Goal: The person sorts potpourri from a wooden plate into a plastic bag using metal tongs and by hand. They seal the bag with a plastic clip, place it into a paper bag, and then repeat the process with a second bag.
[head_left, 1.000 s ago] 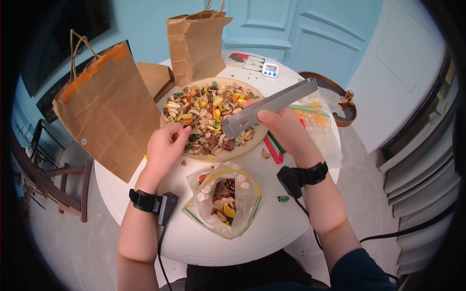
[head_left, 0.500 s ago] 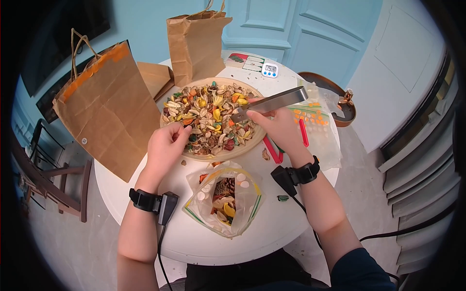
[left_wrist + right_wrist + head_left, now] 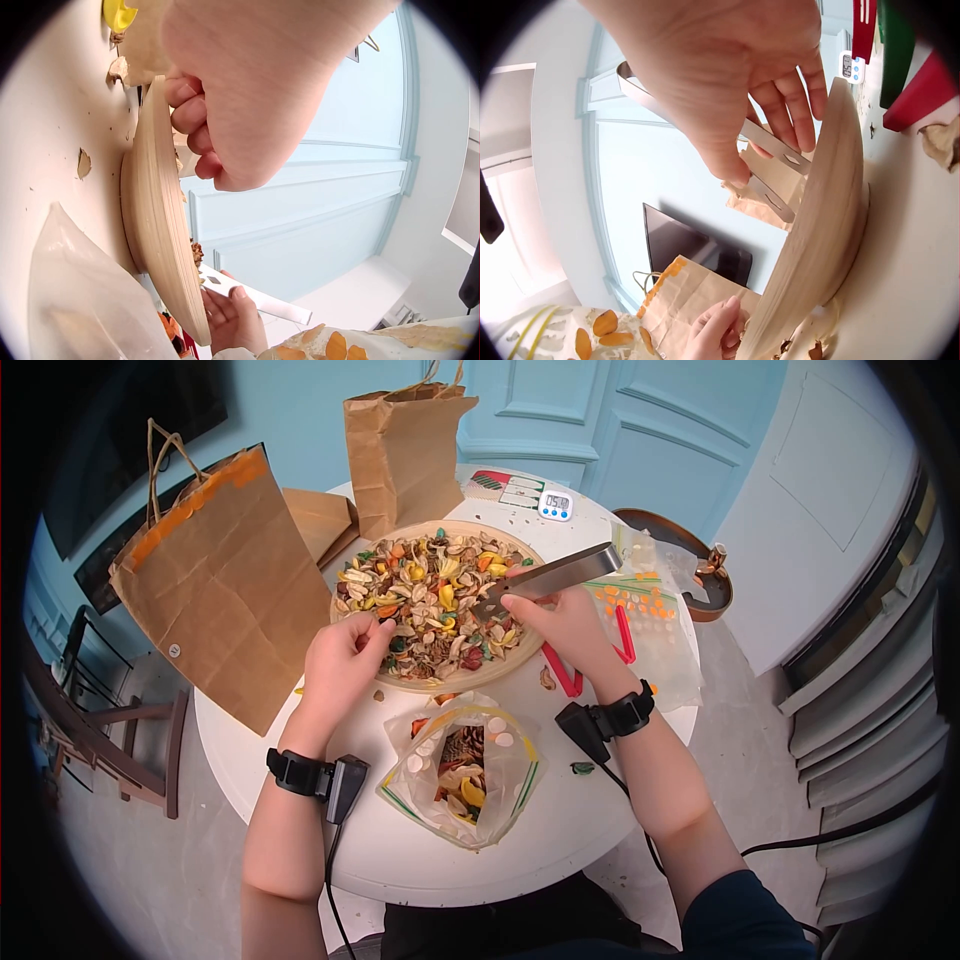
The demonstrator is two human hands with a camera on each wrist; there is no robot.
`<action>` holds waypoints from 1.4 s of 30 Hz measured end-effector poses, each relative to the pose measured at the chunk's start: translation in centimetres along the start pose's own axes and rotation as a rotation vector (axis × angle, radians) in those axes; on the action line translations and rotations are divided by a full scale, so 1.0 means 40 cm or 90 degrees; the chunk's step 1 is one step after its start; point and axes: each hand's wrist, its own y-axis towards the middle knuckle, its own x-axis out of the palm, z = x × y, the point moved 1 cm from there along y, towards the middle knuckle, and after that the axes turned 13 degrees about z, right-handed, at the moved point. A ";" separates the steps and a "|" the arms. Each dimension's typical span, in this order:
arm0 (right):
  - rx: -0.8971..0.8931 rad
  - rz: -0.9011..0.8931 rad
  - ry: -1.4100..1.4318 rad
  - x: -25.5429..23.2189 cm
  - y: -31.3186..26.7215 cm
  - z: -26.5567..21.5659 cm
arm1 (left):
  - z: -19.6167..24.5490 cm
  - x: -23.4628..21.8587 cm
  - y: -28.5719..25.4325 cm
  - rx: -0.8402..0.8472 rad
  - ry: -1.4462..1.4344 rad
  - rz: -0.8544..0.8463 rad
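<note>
My right hand (image 3: 555, 622) holds a pair of metal tongs (image 3: 560, 574) near the tip end, thumb on one arm and fingers by the other. The tips reach down to the dried petals (image 3: 440, 575) at the right side of a shallow wooden bowl (image 3: 829, 187), their arms spread apart in the right wrist view. Across the bowl, my left hand (image 3: 345, 655) rests at the near left rim, fingers curled, with nothing seen in them. In front of the bowl stands an open zip bag (image 3: 510, 800) with petals and a pine cone inside.
Two paper bags, one leaning at left (image 3: 220, 590) and one upright at the back (image 3: 405, 460), flank the bowl. A timer (image 3: 556, 506) stands at the back. Red clips (image 3: 625, 635), a plastic bag with orange dots (image 3: 665, 650) and loose petals (image 3: 547, 678) lie at right.
My right hand has lowered and turned the tongs, bringing the tips slightly right and up in view, the rear end lower. The left hand has stayed where it was.
</note>
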 end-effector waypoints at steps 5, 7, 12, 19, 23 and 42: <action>0.085 -0.010 0.172 -0.003 0.004 -0.010 | 0.004 0.000 0.000 0.007 -0.007 -0.003; 0.112 -0.003 0.210 -0.010 0.005 -0.020 | 0.012 -0.002 -0.002 -0.014 -0.022 -0.013; 0.149 -0.012 0.233 -0.042 0.019 -0.003 | 0.072 -0.011 -0.033 0.058 -0.059 -0.091; 0.156 0.037 0.288 -0.058 0.026 0.004 | 0.162 -0.023 -0.065 0.067 -0.137 -0.370; 0.206 0.054 0.341 -0.055 0.028 0.020 | 0.198 -0.022 -0.080 0.060 -0.147 -0.587; 0.265 0.133 0.498 -0.056 0.041 0.055 | 0.257 -0.005 -0.106 0.525 0.313 -0.256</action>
